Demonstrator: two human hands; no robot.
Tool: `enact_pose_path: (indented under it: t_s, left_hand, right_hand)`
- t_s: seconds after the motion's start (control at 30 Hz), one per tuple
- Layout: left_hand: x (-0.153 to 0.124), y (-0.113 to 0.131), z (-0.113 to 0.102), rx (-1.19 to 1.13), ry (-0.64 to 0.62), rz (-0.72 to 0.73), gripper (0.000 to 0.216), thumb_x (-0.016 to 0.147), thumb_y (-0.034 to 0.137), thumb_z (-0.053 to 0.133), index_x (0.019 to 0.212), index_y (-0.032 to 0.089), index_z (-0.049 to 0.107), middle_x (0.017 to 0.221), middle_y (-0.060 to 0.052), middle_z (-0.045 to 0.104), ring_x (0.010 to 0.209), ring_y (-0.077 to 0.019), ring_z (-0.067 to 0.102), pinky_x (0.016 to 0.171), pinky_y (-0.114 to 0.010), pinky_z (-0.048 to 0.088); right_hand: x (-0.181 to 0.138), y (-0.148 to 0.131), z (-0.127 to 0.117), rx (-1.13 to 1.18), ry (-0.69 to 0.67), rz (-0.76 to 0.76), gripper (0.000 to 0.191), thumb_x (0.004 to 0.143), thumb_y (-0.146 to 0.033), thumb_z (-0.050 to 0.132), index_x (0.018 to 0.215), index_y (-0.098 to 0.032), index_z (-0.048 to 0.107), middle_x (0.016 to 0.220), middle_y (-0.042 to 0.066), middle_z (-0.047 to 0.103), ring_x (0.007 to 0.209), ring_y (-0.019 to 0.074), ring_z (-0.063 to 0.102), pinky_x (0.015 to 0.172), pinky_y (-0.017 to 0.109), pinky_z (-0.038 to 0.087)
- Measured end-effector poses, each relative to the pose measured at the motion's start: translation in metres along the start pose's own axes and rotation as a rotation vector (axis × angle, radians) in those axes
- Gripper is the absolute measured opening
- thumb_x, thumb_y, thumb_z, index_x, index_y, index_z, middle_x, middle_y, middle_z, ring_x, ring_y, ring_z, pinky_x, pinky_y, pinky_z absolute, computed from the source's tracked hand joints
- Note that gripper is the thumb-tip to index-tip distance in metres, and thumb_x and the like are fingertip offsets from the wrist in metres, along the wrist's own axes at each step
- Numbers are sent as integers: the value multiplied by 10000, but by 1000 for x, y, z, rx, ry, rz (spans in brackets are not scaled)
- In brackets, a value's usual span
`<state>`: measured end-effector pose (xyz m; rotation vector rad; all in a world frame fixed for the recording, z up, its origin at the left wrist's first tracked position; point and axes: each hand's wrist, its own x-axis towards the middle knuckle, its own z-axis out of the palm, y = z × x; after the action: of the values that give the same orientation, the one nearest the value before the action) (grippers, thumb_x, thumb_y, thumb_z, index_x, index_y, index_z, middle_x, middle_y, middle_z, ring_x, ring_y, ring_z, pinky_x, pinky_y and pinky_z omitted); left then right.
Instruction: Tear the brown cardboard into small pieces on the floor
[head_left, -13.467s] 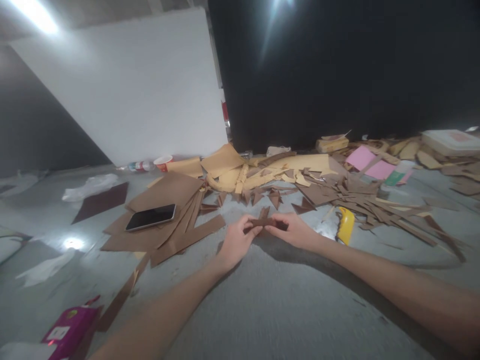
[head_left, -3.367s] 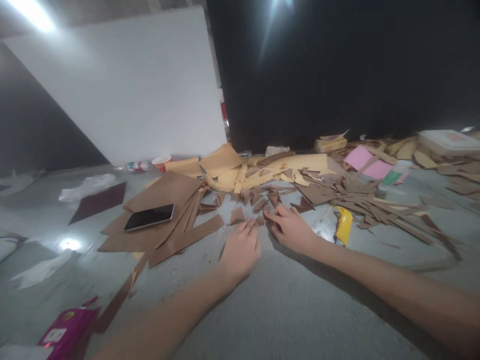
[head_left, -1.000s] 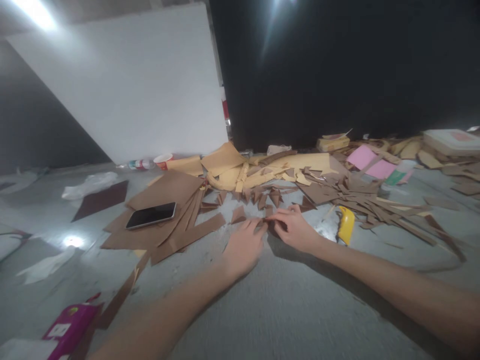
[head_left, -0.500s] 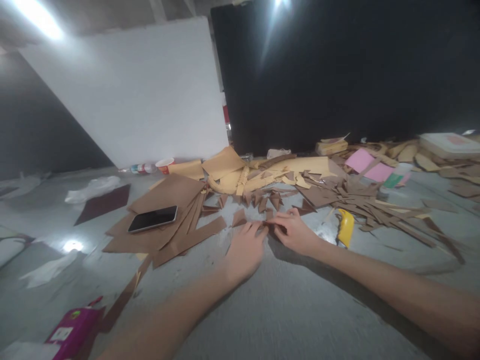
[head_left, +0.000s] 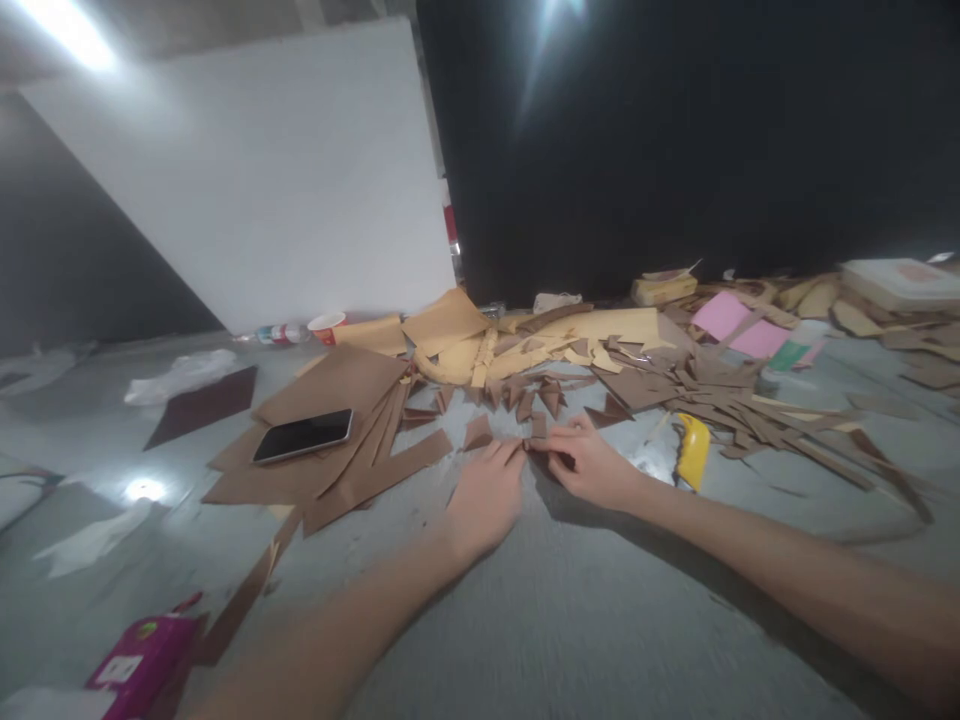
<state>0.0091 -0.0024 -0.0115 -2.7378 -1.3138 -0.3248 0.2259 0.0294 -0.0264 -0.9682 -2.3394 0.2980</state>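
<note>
My left hand (head_left: 487,492) rests on the grey table, fingers together and bent down, the tips at a small dark brown piece of card or leather-like sheet (head_left: 527,445). From the other side my right hand (head_left: 589,465) pinches the same piece, which the fingers mostly cover. Just beyond the right fingertips is a small brown scrap (head_left: 538,426). Another flat brown piece (head_left: 478,432) lies past my left fingers. Several folded brown triangles (head_left: 517,392) form a loose row behind the hands. To the right of my right hand lies a yellow-handled tool (head_left: 691,452).
A phone (head_left: 304,436) lies on stacked brown sheets (head_left: 345,385) at left. Brown strips (head_left: 742,415) pile up at right, near a pink sheet (head_left: 739,322). Yellow sheets (head_left: 450,325) and a paper cup (head_left: 327,327) stand behind. A purple box (head_left: 146,660) is at front left.
The left fingertips have drawn slightly left, a little apart from the right ones. The right hand stays almost in place. The view has shifted slightly.
</note>
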Motion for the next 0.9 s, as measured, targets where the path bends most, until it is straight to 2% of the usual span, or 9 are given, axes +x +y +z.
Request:
enact_pose_path:
  t_s: [0.17,0.37,0.5,0.9]
  left_hand:
    - [0,1,-1,-4,3,0,368,1001,56,413,1285,73,647,1396,-159,649,1284,-276,606,1147,-432,483]
    - [0,0,-1,-16,31,7,400,1000,56,380,1299,120,638,1393,-147,650,1291,-267,604,1142,-455,485]
    - [-1,-1,0,-5,20,23,383,998,60,392,1287,92,641,1380,-159,651,1287,-273,605,1145,-438,482]
    - [0,0,1,-31,7,4,411,987,58,389,1321,111,623,1396,-144,639,1323,-266,580,1156,-433,466]
  right_hand:
    - [0,0,-1,-23,-15,-26,330,958,-69,492,1111,-207,750,793,15,674,766,183,606,894,385,338]
    - [0,0,0,-12,-13,-37,327,960,-76,489,1117,-212,742,807,23,693,776,185,616,896,388,339]
    - [0,0,0,-14,-19,-31,334,959,-71,484,1118,-213,742,802,20,695,776,181,619,892,380,343]
    - [0,5,2,0,-7,-16,277,931,-87,532,926,-215,779,757,13,693,735,167,605,903,379,364]
